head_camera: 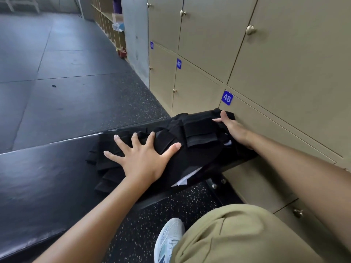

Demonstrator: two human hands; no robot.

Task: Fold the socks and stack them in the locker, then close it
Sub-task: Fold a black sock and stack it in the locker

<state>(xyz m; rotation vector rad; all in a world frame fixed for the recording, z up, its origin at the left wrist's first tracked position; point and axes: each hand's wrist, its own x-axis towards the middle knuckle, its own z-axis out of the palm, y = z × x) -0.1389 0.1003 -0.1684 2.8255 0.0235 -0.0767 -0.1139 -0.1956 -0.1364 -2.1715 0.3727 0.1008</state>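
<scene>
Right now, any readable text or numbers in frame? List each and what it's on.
"48": blue number tag on the locker door by the right hand.
"49": blue number tag on the next locker door along the row.
Third blue tag, farther along: too blurred to read for sure.
White label among the black socks: no legible text.

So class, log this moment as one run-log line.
left hand: flat on socks | right hand: on pile's far end | socks: heaped on bench | lockers: shut
</scene>
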